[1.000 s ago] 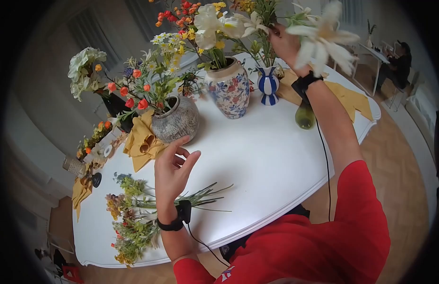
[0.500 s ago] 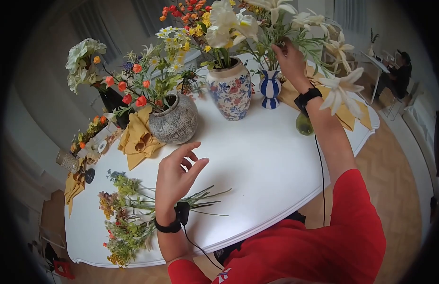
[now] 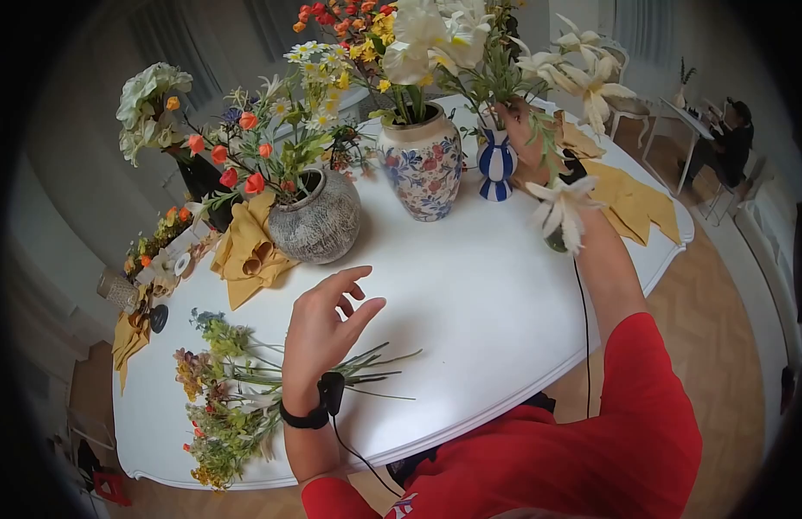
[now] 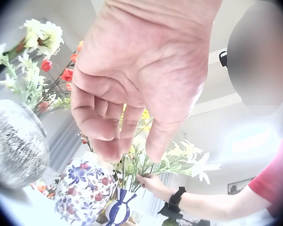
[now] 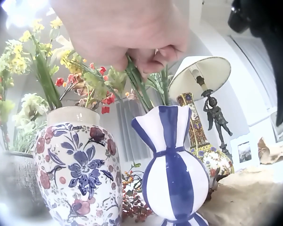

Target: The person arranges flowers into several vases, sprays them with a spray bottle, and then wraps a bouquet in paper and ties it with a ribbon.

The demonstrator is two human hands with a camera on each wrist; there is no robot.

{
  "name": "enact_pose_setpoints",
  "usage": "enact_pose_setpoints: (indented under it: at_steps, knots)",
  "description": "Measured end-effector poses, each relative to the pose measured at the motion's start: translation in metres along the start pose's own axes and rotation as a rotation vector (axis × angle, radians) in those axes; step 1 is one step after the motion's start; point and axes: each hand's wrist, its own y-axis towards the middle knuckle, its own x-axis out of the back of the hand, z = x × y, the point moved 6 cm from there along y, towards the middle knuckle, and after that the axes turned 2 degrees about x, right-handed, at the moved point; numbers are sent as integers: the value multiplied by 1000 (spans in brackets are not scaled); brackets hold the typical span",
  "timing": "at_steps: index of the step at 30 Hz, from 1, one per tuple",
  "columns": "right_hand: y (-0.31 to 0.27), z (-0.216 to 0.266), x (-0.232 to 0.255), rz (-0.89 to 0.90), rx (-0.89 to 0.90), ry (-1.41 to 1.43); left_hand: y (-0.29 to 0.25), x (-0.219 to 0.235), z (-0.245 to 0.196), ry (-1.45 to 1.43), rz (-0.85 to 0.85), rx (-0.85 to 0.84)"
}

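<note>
One bare right hand (image 3: 532,138) pinches green stems (image 5: 137,84) of white, star-petalled lilies (image 3: 594,84) standing in a blue-and-white striped, narrow-waisted vase (image 5: 175,174). Beside it is a cream vase painted with blue and red flowers (image 3: 423,169). The left hand (image 3: 321,329), fingers loosely bent, is above a white, curved-edge table (image 3: 470,294).

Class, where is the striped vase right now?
In the head view, the striped vase stands on the white table, just right of the flowered vase.
</note>
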Motion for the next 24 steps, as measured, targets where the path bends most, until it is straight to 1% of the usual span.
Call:
enact_pose_setpoints:
  at_steps: [2,5,8,11,12,14,15,18,21,22,24]
  knots:
    - [0,0,1,-2,-33,-72,0,-1,0,6,6,4]
    - [-11,20,10,-11,181,-87,0,-2,0,11,11,-5]
    - [-14,34,20,115,35,-53,0,-3,-1,21,18,-14]
    - [-10,13,0,-27,-99,247,1,-4,-3,30,29,-17]
    - [-9,6,-2,4,-118,155,1,-4,-3,32,31,-18]
    - [-7,17,9,68,-155,-30,1,-5,-2,40,31,-32]
    - [-4,10,5,68,-164,-41,1,-5,-2,46,29,-45]
    - [-3,14,10,124,-120,-131,0,-5,-1,67,25,-64]
    - [-5,11,5,56,-17,-36,-1,-4,-2,73,33,-63]
    - [-6,4,2,33,16,-6,-1,-4,-2,71,38,-61]
    - [5,-57,-35,147,65,-31,-2,-4,-2,78,41,-72]
